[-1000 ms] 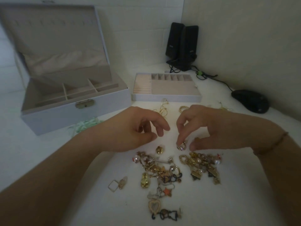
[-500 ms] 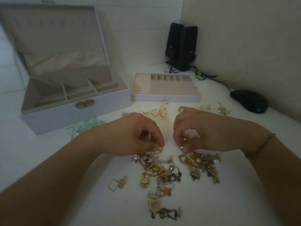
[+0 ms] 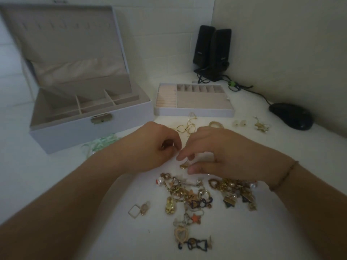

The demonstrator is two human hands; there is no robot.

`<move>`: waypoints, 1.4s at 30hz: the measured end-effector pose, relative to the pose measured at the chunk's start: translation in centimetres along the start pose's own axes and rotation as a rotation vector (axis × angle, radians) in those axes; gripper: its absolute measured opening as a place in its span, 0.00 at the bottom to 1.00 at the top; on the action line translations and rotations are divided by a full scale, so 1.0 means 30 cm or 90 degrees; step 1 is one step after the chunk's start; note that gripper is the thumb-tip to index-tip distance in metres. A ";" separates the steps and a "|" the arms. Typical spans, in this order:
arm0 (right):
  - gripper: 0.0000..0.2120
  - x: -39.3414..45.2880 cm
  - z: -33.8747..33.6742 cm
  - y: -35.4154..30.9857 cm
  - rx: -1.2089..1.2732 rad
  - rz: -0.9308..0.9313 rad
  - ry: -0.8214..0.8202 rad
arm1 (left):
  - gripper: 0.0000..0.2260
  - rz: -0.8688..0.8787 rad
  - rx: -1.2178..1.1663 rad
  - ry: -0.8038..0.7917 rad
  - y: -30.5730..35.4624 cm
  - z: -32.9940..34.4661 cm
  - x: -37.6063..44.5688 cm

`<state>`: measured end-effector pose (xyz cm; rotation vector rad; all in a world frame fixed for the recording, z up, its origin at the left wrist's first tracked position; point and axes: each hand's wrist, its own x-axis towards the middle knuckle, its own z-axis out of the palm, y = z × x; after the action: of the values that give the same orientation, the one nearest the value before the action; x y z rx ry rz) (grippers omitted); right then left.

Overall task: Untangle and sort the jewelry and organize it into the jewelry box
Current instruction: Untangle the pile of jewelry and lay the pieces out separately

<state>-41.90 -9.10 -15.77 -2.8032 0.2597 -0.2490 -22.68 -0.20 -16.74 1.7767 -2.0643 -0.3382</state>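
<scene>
Jewelry pile centre-bottom of frame, on worktop. Left hand fingers curled, contents unclear; right hand fingers apart over gold piece. Risk: dim light, fumbled pinch, snagged neighbours dragged along.
</scene>
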 end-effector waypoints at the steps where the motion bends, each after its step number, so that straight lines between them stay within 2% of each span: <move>1: 0.10 0.005 0.010 -0.003 -0.014 -0.005 -0.013 | 0.09 -0.008 0.009 0.005 -0.001 0.001 0.001; 7: 0.02 0.002 -0.003 0.008 -0.038 -0.021 0.003 | 0.08 0.043 0.012 0.006 0.006 0.014 0.002; 10: 0.03 -0.007 -0.025 0.021 0.038 0.035 0.077 | 0.08 0.079 -0.074 0.037 0.026 0.016 0.001; 12: 0.03 -0.011 -0.035 0.028 0.097 0.078 0.140 | 0.09 0.065 -0.133 0.058 0.041 0.019 0.002; 14: 0.02 -0.013 -0.041 0.025 0.141 0.101 0.180 | 0.05 0.038 -0.189 0.087 0.050 0.025 0.004; 19: 0.02 -0.011 -0.046 -0.003 0.226 0.093 0.157 | 0.10 0.054 -0.248 0.143 0.051 0.037 0.007; 24: 0.06 -0.066 -0.132 0.057 0.148 0.119 0.182 | 0.11 0.079 -0.216 0.120 0.041 0.041 0.002; 27: 0.04 -0.112 -0.169 0.123 0.084 0.170 0.116 | 0.10 0.071 -0.193 0.109 0.042 0.040 0.000; 30: 0.07 -0.135 -0.168 0.155 0.077 0.232 -0.072 | 0.09 0.076 -0.163 0.089 0.042 0.040 0.000; 32: 0.08 -0.132 -0.160 0.157 0.093 0.240 -0.155 | 0.07 0.079 -0.141 0.086 0.040 0.040 0.000; 34: 0.09 -0.125 -0.153 0.153 0.109 0.235 -0.176 | 0.08 0.087 -0.129 0.081 0.039 0.039 0.000; 38: 0.07 -0.114 -0.139 0.145 0.107 0.221 -0.163 | 0.13 0.093 -0.113 0.067 0.037 0.039 -0.001; 42: 0.05 -0.117 -0.144 0.131 0.099 0.206 -0.146 | 0.13 0.085 -0.110 0.042 0.036 0.034 -0.004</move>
<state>-46.75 -13.32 -13.48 -2.5570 0.6018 0.1206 -24.08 0.03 -17.22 1.5221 -2.0280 -0.4006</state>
